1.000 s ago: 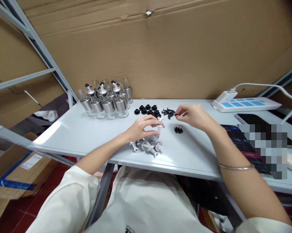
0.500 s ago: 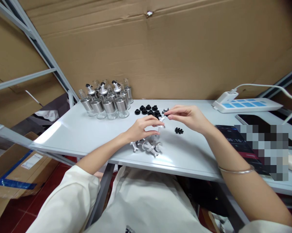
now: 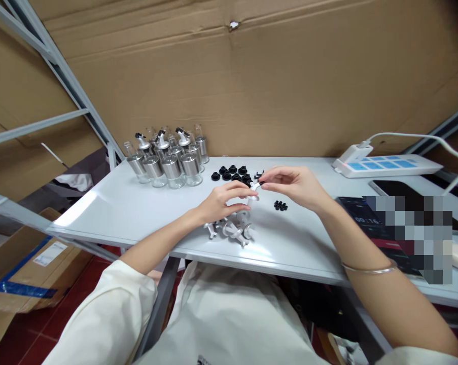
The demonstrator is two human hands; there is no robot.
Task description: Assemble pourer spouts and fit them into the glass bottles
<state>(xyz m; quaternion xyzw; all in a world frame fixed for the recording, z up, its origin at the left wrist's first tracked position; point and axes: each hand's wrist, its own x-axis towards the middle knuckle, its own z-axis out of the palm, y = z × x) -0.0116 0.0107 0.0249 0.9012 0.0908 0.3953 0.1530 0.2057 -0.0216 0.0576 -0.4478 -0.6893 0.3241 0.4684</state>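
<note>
Between the thumb and fingers of my left hand [image 3: 225,201] is a white pour spout [image 3: 253,196], held upright above the table. My right hand [image 3: 289,183] pinches a small black piece [image 3: 261,184] against the spout's tip; whether it is seated there I cannot tell. Below my left hand lies a pile of white pour spouts [image 3: 236,231]. Behind my hands sit several round black stoppers [image 3: 232,174] and a few thin black pieces [image 3: 259,174]. A cluster of tiny black parts [image 3: 280,206] rests under my right hand.
Glass bottles with steel sleeves [image 3: 171,167], some topped with spouts, stand at the back left. On the right are a power strip [image 3: 392,165] with a white cable and a phone showing a timer [image 3: 365,220]. A cardboard wall [image 3: 282,81] rises behind the table [image 3: 110,208].
My right hand has shifted slightly down and left from near the thin black pieces, bringing a small black piece to the spout. My left hand stays put with the spout.
</note>
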